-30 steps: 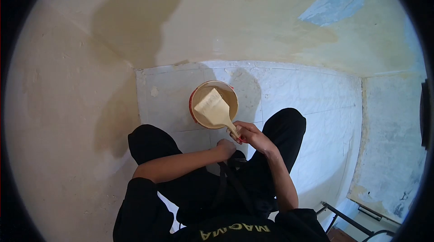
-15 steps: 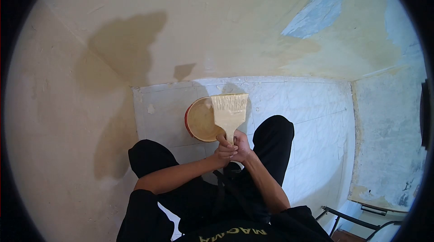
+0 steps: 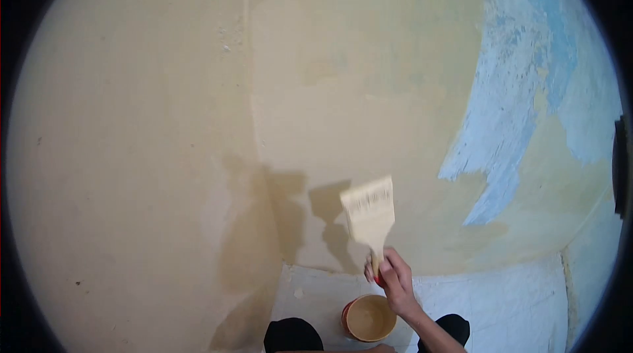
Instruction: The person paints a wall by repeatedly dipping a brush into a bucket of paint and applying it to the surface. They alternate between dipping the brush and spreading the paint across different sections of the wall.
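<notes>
Right hand (image 3: 397, 280) lifts wide brush (image 3: 370, 221) beyond bucket (image 3: 347, 328)

Half a second ago both hands met at the handle (image 3: 378, 259) beside the bucket; now the right alone is wrapped around it, and the brush has risen past the bucket before the wall (image 3: 409, 142). Work seems to have shifted from bucket to wall, though the bristles (image 3: 368, 196) look apart from it. The right forearm (image 3: 432, 333) slants up from the bucket's right. Below the bucket, the left hand (image 3: 384, 349) barely shows; its grip cannot be told.

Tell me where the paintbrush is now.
In the head view, the paintbrush is just right of centre, in the right hand, higher in frame than the bucket.
</notes>
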The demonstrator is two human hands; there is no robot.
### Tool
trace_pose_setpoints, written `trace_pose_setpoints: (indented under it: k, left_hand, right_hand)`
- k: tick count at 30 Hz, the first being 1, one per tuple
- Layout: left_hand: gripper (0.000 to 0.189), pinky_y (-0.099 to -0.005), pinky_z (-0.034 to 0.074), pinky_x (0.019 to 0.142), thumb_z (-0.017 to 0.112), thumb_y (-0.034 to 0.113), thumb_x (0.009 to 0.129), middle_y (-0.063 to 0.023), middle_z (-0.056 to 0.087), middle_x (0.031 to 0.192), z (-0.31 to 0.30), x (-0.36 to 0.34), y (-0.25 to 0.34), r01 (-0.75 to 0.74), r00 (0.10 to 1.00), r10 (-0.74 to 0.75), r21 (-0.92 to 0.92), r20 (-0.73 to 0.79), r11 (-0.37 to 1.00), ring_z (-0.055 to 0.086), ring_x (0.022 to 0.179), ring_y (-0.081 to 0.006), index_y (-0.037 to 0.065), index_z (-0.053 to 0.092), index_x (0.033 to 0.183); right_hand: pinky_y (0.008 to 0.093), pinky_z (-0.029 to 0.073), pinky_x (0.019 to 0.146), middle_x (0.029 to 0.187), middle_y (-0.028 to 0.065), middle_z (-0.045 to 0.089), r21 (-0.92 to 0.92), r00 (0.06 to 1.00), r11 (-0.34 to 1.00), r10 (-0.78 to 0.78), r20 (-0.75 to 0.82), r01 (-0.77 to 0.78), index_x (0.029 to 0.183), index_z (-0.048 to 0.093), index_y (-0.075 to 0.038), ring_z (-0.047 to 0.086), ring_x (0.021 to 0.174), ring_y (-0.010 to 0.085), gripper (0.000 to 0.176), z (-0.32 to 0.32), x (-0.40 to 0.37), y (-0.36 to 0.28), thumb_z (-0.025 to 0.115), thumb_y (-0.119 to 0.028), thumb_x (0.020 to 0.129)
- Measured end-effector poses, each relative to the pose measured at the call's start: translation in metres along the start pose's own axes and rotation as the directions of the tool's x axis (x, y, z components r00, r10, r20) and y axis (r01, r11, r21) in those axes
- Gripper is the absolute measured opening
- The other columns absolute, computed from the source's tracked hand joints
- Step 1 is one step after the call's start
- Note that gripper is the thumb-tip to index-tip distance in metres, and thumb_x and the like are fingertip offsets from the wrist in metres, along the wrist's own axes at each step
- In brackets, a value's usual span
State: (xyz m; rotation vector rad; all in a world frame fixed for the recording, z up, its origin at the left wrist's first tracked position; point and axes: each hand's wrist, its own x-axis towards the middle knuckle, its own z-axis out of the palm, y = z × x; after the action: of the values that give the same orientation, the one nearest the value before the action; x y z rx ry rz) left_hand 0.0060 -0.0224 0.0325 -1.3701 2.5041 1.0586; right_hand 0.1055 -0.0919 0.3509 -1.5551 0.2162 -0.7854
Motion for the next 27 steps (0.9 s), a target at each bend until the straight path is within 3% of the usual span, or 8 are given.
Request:
trace_pose_setpoints:
  k: [5, 7, 12, 14, 15, 20, 25, 27]
  left_hand:
    - [0.032, -0.0419, 0.05, 0.062, 0.058, 0.018, 0.066, -0.0165, 0.066, 0.081, 0.019, 0.012, -0.008, 0.02, 1.0, -0.021, 0.025, 0.02, 0.999, 0.064, 0.074, -0.0275, 0.006, 0.066, 0.095]
    - [0.031, -0.0438, 0.048, 0.056, 0.06, 0.02, 0.062, -0.0177, 0.065, 0.079, 0.025, 0.007, -0.014, -0.127, 0.981, 0.125, -0.004, -0.149, 0.992, 0.062, 0.068, -0.0305, 0.007, 0.066, 0.089]
    - [0.019, -0.0427, 0.047, 0.054, 0.058, 0.018, 0.057, -0.0171, 0.063, 0.07, 0.046, 0.039, -0.037, -0.065, 0.987, 0.062, -0.018, -0.15, 0.998, 0.06, 0.062, -0.0305, 0.005, 0.067, 0.068]
    - [0.02, -0.0444, 0.048, 0.057, 0.058, 0.018, 0.056, -0.0166, 0.064, 0.071, 0.077, 0.094, -0.038, 0.372, 0.886, -0.453, 0.435, 0.096, 0.82, 0.061, 0.064, -0.0306, 0.004, 0.067, 0.068]
    - [0.02, -0.0444, 0.048, 0.057, 0.058, 0.018, 0.056, -0.0166, 0.064, 0.071, 0.075, 0.094, -0.038, 0.369, 0.889, -0.448, 0.433, 0.093, 0.822, 0.061, 0.064, -0.0306, 0.004, 0.067, 0.068]
    - [0.027, -0.0451, 0.048, 0.063, 0.059, 0.019, 0.059, -0.0157, 0.065, 0.079, 0.061, 0.068, -0.052, -0.048, 0.989, 0.052, 0.031, -0.141, 0.998, 0.061, 0.073, -0.0305, 0.007, 0.067, 0.081]
    - [0.028, -0.046, 0.048, 0.065, 0.058, 0.02, 0.063, -0.0167, 0.063, 0.079, 0.067, 0.07, -0.045, -0.172, 0.962, 0.158, -0.046, -0.221, 0.984, 0.06, 0.073, -0.0328, 0.005, 0.065, 0.085]
    - [0.027, -0.0466, 0.048, 0.065, 0.057, 0.02, 0.063, -0.0169, 0.062, 0.079, 0.044, 0.061, -0.024, -0.175, 0.959, 0.153, -0.074, -0.239, 0.982, 0.06, 0.072, -0.0334, 0.005, 0.064, 0.085]
  right_hand:
    - [0.0236, 0.041, 0.06, 0.086, 0.0079, 0.052, -0.022, 0.947, 0.958, -0.281, 0.158, 0.287, 0.107, 0.04, -0.001, 0.049, 0.065, 0.0113, 0.023, 0.056, 0.098, -0.058, 0.031, -0.02, 0.099]
    - [0.024, 0.042, 0.06, 0.086, 0.0083, 0.052, 0.056, 0.915, 0.922, -0.387, 0.114, 0.382, 0.107, 0.039, -0.002, 0.05, 0.065, 0.012, 0.02, 0.081, 0.134, -0.079, 0.03, -0.017, 0.099]
    - [0.0273, 0.046, 0.057, 0.083, 0.0087, 0.051, -0.069, 0.9, 0.899, -0.425, 0.101, 0.432, 0.106, 0.037, 0.002, 0.051, 0.064, 0.012, 0.02, 0.11, 0.206, -0.116, 0.027, -0.013, 0.098]
    - [0.0279, 0.047, 0.055, 0.081, 0.009, 0.051, -0.124, 0.906, 0.899, -0.41, 0.104, 0.421, 0.105, 0.037, 0.004, 0.052, 0.062, 0.0122, 0.02, 0.114, 0.223, -0.125, 0.027, -0.013, 0.097]
    - [0.0285, 0.047, 0.053, 0.08, 0.0093, 0.051, -0.176, 0.914, 0.897, -0.392, 0.103, 0.405, 0.104, 0.037, 0.005, 0.052, 0.06, 0.0124, 0.021, 0.115, 0.229, -0.127, 0.027, -0.012, 0.097]
    - [0.0287, 0.046, 0.049, 0.077, 0.0108, 0.052, -0.315, 0.916, 0.862, -0.39, 0.093, 0.398, 0.097, 0.038, 0.006, 0.052, 0.056, 0.0134, 0.019, 0.126, 0.24, -0.132, 0.029, -0.011, 0.095]
    - [0.0295, 0.046, 0.047, 0.075, 0.0117, 0.052, -0.434, 0.878, 0.772, -0.464, 0.114, 0.464, 0.091, 0.037, 0.005, 0.054, 0.053, 0.0149, 0.015, 0.136, 0.247, -0.118, 0.03, -0.008, 0.094]
    - [0.0301, 0.046, 0.046, 0.073, 0.0115, 0.052, -0.376, 0.943, 0.865, -0.32, 0.097, 0.332, 0.09, 0.036, 0.005, 0.056, 0.053, 0.0159, 0.013, 0.14, 0.234, -0.116, 0.031, -0.007, 0.093]
